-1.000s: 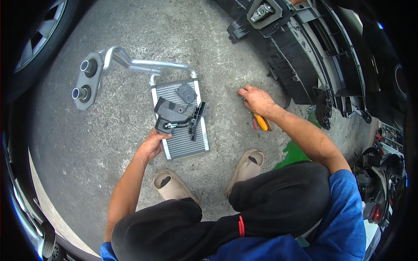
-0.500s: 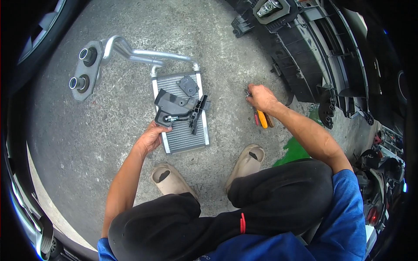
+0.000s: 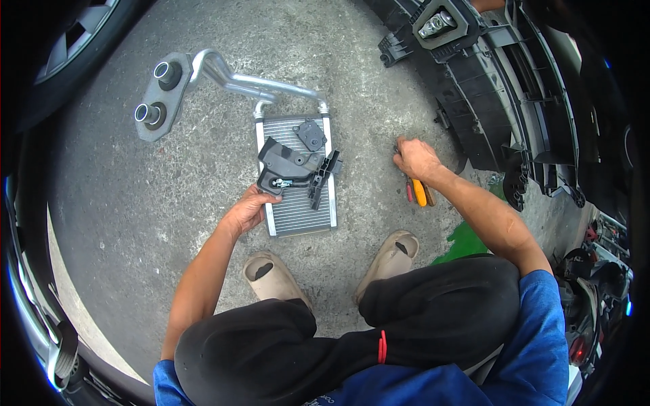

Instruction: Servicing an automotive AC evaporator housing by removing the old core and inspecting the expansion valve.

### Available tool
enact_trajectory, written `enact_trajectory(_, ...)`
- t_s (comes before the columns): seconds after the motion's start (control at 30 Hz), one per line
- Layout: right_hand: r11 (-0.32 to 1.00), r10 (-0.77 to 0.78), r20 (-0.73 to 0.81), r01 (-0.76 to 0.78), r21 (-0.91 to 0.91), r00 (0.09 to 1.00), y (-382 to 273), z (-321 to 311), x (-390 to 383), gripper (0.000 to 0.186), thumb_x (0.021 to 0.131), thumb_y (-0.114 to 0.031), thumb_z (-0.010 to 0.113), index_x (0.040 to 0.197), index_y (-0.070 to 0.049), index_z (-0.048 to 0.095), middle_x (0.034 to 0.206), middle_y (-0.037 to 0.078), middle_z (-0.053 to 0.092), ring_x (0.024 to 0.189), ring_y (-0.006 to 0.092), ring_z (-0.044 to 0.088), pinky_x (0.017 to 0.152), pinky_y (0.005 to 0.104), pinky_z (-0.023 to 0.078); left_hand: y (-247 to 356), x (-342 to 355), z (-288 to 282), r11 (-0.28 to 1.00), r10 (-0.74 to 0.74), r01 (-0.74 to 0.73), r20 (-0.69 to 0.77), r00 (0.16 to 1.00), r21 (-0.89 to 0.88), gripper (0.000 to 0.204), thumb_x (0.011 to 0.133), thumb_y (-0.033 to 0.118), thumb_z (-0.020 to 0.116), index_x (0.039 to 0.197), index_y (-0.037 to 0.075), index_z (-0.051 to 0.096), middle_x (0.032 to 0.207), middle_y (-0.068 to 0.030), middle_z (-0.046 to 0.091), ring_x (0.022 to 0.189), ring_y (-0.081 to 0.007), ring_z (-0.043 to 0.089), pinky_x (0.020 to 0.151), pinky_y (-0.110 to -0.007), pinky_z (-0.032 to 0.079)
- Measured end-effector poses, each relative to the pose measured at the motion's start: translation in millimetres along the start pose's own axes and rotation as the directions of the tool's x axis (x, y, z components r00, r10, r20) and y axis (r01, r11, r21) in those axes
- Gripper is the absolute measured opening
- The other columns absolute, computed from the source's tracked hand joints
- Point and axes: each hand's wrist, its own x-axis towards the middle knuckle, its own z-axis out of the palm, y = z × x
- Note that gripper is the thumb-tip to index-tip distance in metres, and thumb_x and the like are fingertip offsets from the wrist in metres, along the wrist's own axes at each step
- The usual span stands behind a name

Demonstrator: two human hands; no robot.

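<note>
Left hand [image 3: 248, 210] farther right in view

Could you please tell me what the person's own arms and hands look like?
Short blue sleeves leave both forearms bare. The left hand and the right hand are ungloved, and nothing is visibly worn around either wrist.

Your left hand [image 3: 248, 208] pinches the corner of a black plastic part [image 3: 283, 159] over a silver radiator [image 3: 305, 216]. Bent metal pipes [image 3: 244, 84] join the radiator to a grey plate [image 3: 169, 96]. Your right hand [image 3: 418, 160] is curled beside a yellow tool handle [image 3: 420, 194]; what its fingers hold is unclear.
</note>
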Motion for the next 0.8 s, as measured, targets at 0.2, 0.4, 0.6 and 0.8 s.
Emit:
enact_trajectory(0.2,0.998,0.014,0.007,-0.014,-0.058,1.000,-3,3,1,0.031,0.089,-0.020,0.057,0.106,0.006,0.058,0.096,0.026,0.068,0.097,0.0407,0.066,0.088,0.0474,0.052,2,0,1,1.000,-0.002,0.002,-0.002,1.000,0.011,0.046,0.082,-0.002,0.068,0.122,0.007,0.048,0.114,-0.0110,0.065,0.108,-0.0222,0.065,0.102,-0.039,0.051)
enact_trajectory(0.4,0.993,0.065,0.071,-0.058,-0.102,0.995,-3,-3,2,0.035,0.089,-0.024,0.058,0.109,0.005,0.059,0.103,0.026,0.068,0.098,0.0410,0.066,0.089,0.0459,0.052,1,-1,4,1.000,0.003,-0.003,-0.011,1.000,-0.004,0.048,0.082,-0.003,0.068,0.123,0.007,0.047,0.116,-0.0109,0.064,0.110,-0.0221,0.064,0.104,-0.039,0.050)
enact_trajectory(0.6,0.903,-0.083,0.047,0.055,0.427,0.995,-73,-35,-20,0.031,0.086,-0.025,0.053,0.098,0.002,0.061,0.087,0.021,0.066,0.085,0.0329,0.065,0.079,0.0443,0.050,2,-1,0,1.000,-0.006,0.006,0.000,1.000,-0.004,0.048,0.082,-0.004,0.068,0.123,0.007,0.048,0.117,-0.0091,0.064,0.111,-0.0213,0.063,0.104,-0.039,0.049)
enact_trajectory(0.8,0.788,-0.386,0.033,0.310,0.532,0.922,-152,-61,-43,0.025,0.086,-0.021,0.058,0.098,0.001,0.060,0.075,0.016,0.065,0.073,0.0260,0.065,0.068,0.0414,0.049,3,-2,2,1.000,0.000,0.000,0.005,1.000,-0.006,0.047,0.082,-0.004,0.068,0.124,0.007,0.049,0.117,-0.0090,0.064,0.112,-0.0210,0.063,0.103,-0.039,0.050)
